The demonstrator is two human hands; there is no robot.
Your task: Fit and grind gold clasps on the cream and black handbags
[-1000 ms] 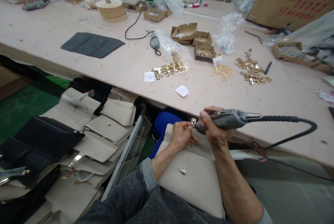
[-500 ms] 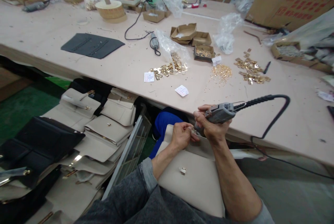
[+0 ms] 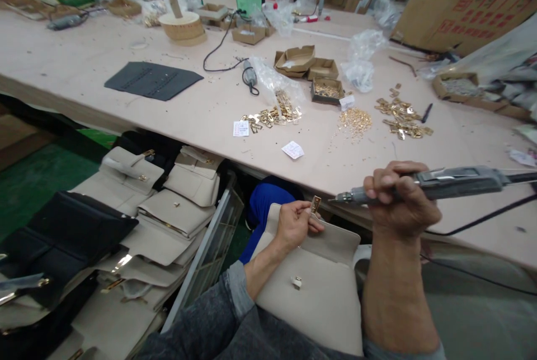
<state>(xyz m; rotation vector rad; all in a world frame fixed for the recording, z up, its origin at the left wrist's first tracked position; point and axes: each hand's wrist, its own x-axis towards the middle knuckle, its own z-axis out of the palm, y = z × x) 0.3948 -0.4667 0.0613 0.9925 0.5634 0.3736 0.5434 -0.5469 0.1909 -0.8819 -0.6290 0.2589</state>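
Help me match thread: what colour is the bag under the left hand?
The bag is pale beige, best seen in the head view.

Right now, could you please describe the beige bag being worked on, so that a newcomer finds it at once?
Start at the long table. Below its near edge, right of the grey slatted frame, is a beige bag, flap opened out. Unlike the piled bags further left, it lies between the person's forearms.

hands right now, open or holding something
Left hand: closed, pinching the beige flap at its gold plate.
Right hand: closed around the grey power tool.
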